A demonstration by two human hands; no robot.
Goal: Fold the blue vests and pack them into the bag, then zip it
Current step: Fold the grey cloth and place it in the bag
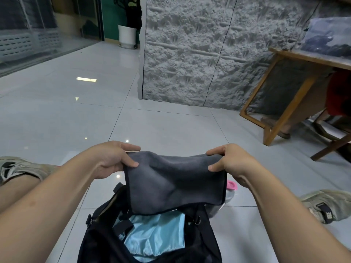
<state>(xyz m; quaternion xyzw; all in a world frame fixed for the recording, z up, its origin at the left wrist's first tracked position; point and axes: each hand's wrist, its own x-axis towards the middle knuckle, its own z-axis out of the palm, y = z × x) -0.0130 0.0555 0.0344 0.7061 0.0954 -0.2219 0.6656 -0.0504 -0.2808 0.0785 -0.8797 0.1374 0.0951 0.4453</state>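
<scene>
The left hand (114, 160) pinches one top corner of a grey cloth (174, 183). The right hand (228, 162) pinches the other corner. The cloth hangs over the open black bag (98, 240) on the floor. A blue vest (155, 236) already lies inside the bag. If one hand lets go, the cloth may flop sideways and miss. It could also bunch up and block the zip.

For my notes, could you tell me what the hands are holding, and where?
Both hands, left and right, pinch the grey cloth at its top corners.
</scene>
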